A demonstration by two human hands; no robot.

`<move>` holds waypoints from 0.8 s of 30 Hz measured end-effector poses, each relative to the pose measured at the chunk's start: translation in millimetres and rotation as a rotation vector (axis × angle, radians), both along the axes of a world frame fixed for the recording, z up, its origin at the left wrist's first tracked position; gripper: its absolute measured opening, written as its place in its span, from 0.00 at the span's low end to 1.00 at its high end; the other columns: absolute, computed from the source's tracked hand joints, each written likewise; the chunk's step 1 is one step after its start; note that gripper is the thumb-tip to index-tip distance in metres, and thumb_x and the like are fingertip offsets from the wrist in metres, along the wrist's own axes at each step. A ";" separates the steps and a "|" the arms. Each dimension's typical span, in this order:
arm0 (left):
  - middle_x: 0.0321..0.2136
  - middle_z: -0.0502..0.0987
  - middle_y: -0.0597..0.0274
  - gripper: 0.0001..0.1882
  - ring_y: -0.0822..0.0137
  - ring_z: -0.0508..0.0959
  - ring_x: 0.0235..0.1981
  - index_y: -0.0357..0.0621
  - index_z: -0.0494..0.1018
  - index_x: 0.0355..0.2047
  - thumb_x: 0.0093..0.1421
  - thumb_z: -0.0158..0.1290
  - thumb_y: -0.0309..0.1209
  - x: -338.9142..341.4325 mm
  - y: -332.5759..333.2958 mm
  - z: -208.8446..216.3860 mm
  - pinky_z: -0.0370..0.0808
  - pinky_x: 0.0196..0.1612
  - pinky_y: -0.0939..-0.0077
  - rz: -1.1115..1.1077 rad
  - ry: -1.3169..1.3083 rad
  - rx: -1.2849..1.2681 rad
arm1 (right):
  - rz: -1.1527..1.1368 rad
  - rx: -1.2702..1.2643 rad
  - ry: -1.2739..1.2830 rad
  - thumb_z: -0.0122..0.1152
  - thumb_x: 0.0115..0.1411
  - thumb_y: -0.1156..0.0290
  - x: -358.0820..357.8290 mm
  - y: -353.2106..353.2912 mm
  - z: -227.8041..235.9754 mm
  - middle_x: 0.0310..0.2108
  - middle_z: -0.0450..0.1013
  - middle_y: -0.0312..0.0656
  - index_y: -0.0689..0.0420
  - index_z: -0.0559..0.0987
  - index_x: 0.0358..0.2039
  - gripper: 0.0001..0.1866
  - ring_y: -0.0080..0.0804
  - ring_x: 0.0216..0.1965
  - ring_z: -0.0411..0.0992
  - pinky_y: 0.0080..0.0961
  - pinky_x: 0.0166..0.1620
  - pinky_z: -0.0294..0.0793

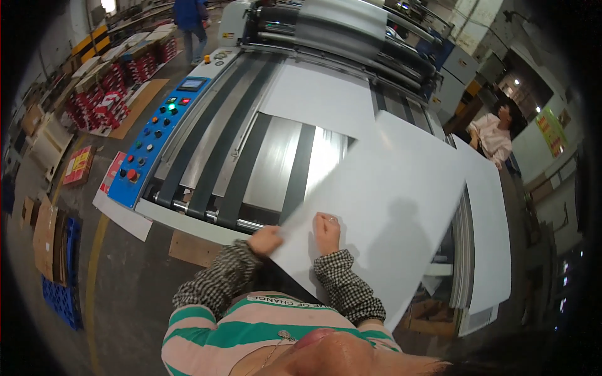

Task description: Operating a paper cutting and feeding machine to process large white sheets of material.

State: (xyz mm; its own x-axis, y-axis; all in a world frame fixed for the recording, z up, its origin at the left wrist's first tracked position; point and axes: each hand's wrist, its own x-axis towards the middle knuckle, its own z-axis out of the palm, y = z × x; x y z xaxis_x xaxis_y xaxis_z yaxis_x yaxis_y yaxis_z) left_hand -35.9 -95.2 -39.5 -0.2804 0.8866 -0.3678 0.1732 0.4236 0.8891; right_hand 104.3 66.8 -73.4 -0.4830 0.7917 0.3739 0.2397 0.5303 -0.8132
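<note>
A large white sheet of board (pixel 389 200) lies tilted over the near end of a conveyor machine (pixel 251 150) with dark belts and shiny metal plates. My left hand (pixel 264 240) grips the sheet's near left edge. My right hand (pixel 327 230) presses flat on top of the sheet near the same edge, fingers together. Another white sheet (pixel 320 94) lies further up the belts, close to the rollers (pixel 338 31).
A blue control panel (pixel 153 141) with coloured buttons runs along the machine's left side. A stack of white sheets (pixel 492 238) sits to my right. One person (pixel 495 135) stands at the far right, another (pixel 191 25) at the back left. Stacks of red boxes (pixel 100 100) and cardboard (pixel 47 238) line the floor on the left.
</note>
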 end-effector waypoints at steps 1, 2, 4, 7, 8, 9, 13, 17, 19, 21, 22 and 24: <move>0.25 0.73 0.60 0.14 0.69 0.72 0.26 0.35 0.69 0.34 0.45 0.44 0.26 -6.8 -14.7 8.4 0.69 0.30 0.76 0.139 -0.147 0.064 | 0.024 -0.026 0.044 0.48 0.50 0.72 5.2 5.1 -3.1 0.32 0.70 0.50 0.67 0.73 0.24 0.10 0.42 0.37 0.66 0.31 0.42 0.64; 0.25 0.73 0.59 0.14 0.69 0.72 0.26 0.33 0.69 0.34 0.46 0.44 0.24 -12.5 -30.5 15.8 0.68 0.31 0.77 0.286 -0.293 0.123 | -0.100 0.079 -0.044 0.48 0.50 0.72 16.9 13.0 -3.7 0.32 0.70 0.51 0.67 0.74 0.24 0.10 0.43 0.37 0.66 0.32 0.42 0.64; 0.30 0.73 0.59 0.15 0.68 0.72 0.29 0.31 0.67 0.37 0.47 0.44 0.23 -25.7 -62.1 11.9 0.68 0.34 0.76 0.473 -0.454 0.168 | -0.332 0.247 -0.238 0.47 0.50 0.71 44.6 32.0 -6.6 0.32 0.70 0.46 0.64 0.75 0.23 0.10 0.42 0.38 0.64 0.35 0.44 0.59; 0.31 0.73 0.59 0.15 0.68 0.72 0.30 0.30 0.67 0.38 0.48 0.45 0.23 -34.5 -102.8 -1.7 0.68 0.34 0.77 0.633 -0.467 0.208 | -0.394 0.160 -0.579 0.46 0.52 0.65 69.7 15.4 13.1 0.46 0.61 0.49 0.58 0.72 0.37 0.15 0.47 0.51 0.53 0.46 0.53 0.46; 0.31 0.73 0.59 0.15 0.68 0.72 0.30 0.30 0.67 0.38 0.48 0.45 0.23 -35.1 -115.2 -2.3 0.68 0.34 0.77 0.635 -0.469 0.210 | -0.432 0.178 -0.735 0.45 0.52 0.62 73.2 9.3 17.6 0.51 0.57 0.49 0.56 0.69 0.44 0.19 0.49 0.55 0.48 0.50 0.55 0.41; 0.32 0.72 0.59 0.16 0.68 0.72 0.31 0.30 0.66 0.39 0.48 0.46 0.24 -31.7 -123.3 9.1 0.68 0.35 0.77 0.598 -0.505 0.165 | -0.442 0.185 -0.736 0.45 0.52 0.62 77.6 8.3 22.8 0.51 0.57 0.49 0.56 0.69 0.44 0.19 0.49 0.55 0.48 0.50 0.55 0.41; 0.33 0.72 0.57 0.17 0.68 0.72 0.32 0.31 0.66 0.40 0.48 0.47 0.24 -26.6 -149.1 16.2 0.68 0.36 0.77 0.594 -0.548 0.090 | -0.185 0.043 -0.874 0.44 0.53 0.57 73.6 5.9 25.5 0.57 0.45 0.49 0.52 0.59 0.53 0.27 0.50 0.58 0.37 0.53 0.55 0.32; 0.33 0.72 0.57 0.17 0.68 0.72 0.32 0.31 0.66 0.40 0.48 0.48 0.24 -38.5 -147.3 13.8 0.68 0.36 0.76 0.610 -0.547 0.083 | -0.114 0.020 -0.886 0.43 0.53 0.55 54.9 16.2 29.2 0.58 0.43 0.49 0.52 0.56 0.54 0.29 0.50 0.59 0.36 0.51 0.56 0.31; 0.32 0.73 0.57 0.16 0.67 0.72 0.32 0.31 0.67 0.39 0.48 0.48 0.24 -51.0 -133.9 20.5 0.69 0.35 0.76 0.636 -0.511 0.060 | -0.100 0.016 -0.903 0.43 0.53 0.55 41.7 27.1 31.8 0.58 0.42 0.49 0.52 0.56 0.54 0.29 0.50 0.59 0.36 0.51 0.56 0.31; 0.32 0.73 0.57 0.15 0.67 0.73 0.31 0.31 0.67 0.38 0.48 0.48 0.24 -68.0 -120.8 21.6 0.69 0.35 0.76 0.600 -0.484 0.046 | -0.092 0.008 -0.920 0.42 0.54 0.55 27.5 41.4 33.3 0.58 0.42 0.49 0.52 0.56 0.54 0.29 0.50 0.59 0.36 0.50 0.56 0.32; 0.31 0.73 0.57 0.15 0.67 0.73 0.31 0.31 0.68 0.37 0.48 0.48 0.24 -76.0 -113.4 23.4 0.69 0.35 0.76 0.563 -0.455 0.027 | -0.091 0.019 -0.935 0.42 0.54 0.54 19.6 50.5 32.4 0.58 0.42 0.48 0.51 0.56 0.54 0.28 0.50 0.59 0.36 0.50 0.56 0.32; 0.28 0.73 0.57 0.13 0.68 0.72 0.29 0.31 0.69 0.35 0.48 0.48 0.24 -89.4 -98.4 30.5 0.68 0.34 0.77 0.566 -0.461 0.026 | -0.099 0.030 -0.952 0.41 0.54 0.54 4.5 69.1 31.8 0.58 0.42 0.48 0.51 0.56 0.54 0.28 0.50 0.59 0.36 0.50 0.56 0.33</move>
